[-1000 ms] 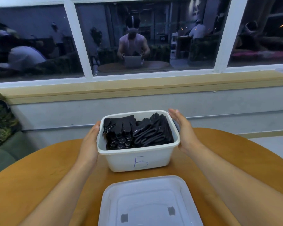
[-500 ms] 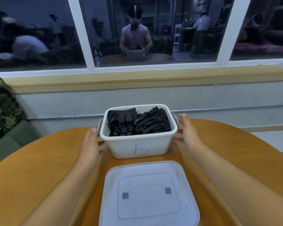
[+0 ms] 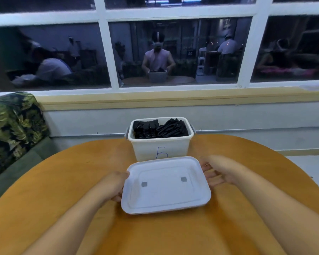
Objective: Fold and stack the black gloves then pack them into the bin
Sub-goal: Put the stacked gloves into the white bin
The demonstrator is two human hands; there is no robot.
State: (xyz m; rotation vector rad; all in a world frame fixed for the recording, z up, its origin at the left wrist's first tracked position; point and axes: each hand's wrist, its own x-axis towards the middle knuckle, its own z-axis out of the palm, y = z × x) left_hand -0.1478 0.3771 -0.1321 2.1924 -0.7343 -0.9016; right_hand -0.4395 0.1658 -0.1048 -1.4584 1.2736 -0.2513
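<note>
The white bin (image 3: 160, 146), marked with a blue letter, stands at the far edge of the round table. Black gloves (image 3: 160, 128) fill it in two folded stacks, side by side. Nearer to me is the white lid (image 3: 166, 186), slightly tilted and held just above the tabletop. My left hand (image 3: 116, 184) grips the lid's left edge, thumb at the rim and fingers underneath. My right hand (image 3: 215, 173) holds the lid's right edge, with its fingers reaching under the rim.
The orange-brown round table (image 3: 53, 190) spreads around the lid and bin. A green sofa with a leaf-print cushion (image 3: 13, 126) stands at the left. Behind the bin are a low wall, a wooden sill (image 3: 228, 100) and a dark window with reflections.
Both hands left the bin's sides and came back to the lid, taking hold of its left and right edges. The bin now stands alone at the table's far edge.
</note>
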